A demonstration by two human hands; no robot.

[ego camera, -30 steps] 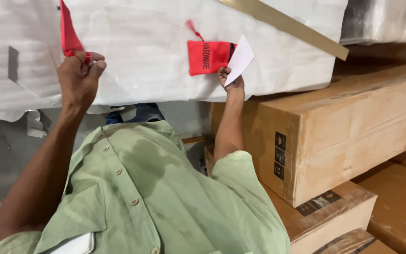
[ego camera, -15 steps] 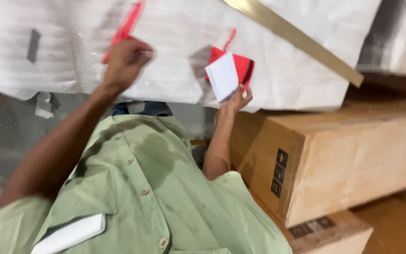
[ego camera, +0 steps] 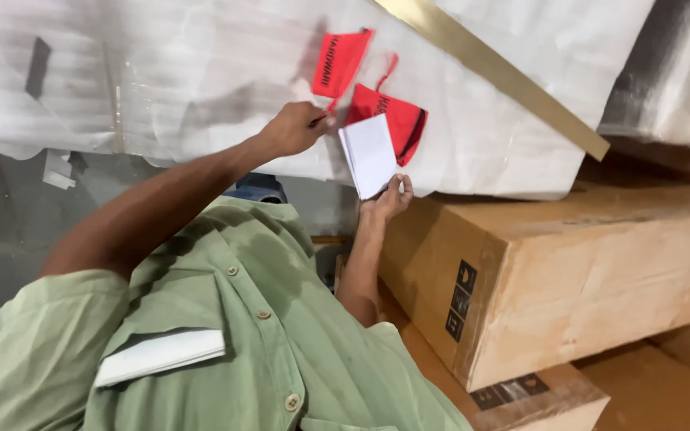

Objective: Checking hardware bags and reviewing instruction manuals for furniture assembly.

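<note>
My left hand [ego camera: 295, 128] is raised against a big item wrapped in white foam sheet [ego camera: 161, 72] and pinches the lower corner of a red tag [ego camera: 341, 60]. A second red tag [ego camera: 399, 121] lies on the wrap just to its right. My right hand [ego camera: 389, 195] holds a small white card [ego camera: 369, 153] upright by its lower edge, and the card covers part of the second tag. The two hands are close together. My green shirt [ego camera: 241, 335] fills the lower left, with a folded white paper [ego camera: 161, 355] in its pocket.
A gold-coloured strip [ego camera: 493, 72] runs diagonally across the wrap. Large brown cardboard boxes [ego camera: 569, 279] are stacked at the right, under the wrapped item, with another box [ego camera: 537, 399] below. A second wrapped bundle [ego camera: 680, 72] sits top right. Grey floor [ego camera: 9, 231] shows at left.
My left hand has carried its red tag to the right, up beside the second tag. My right hand has lowered the white card a little.
</note>
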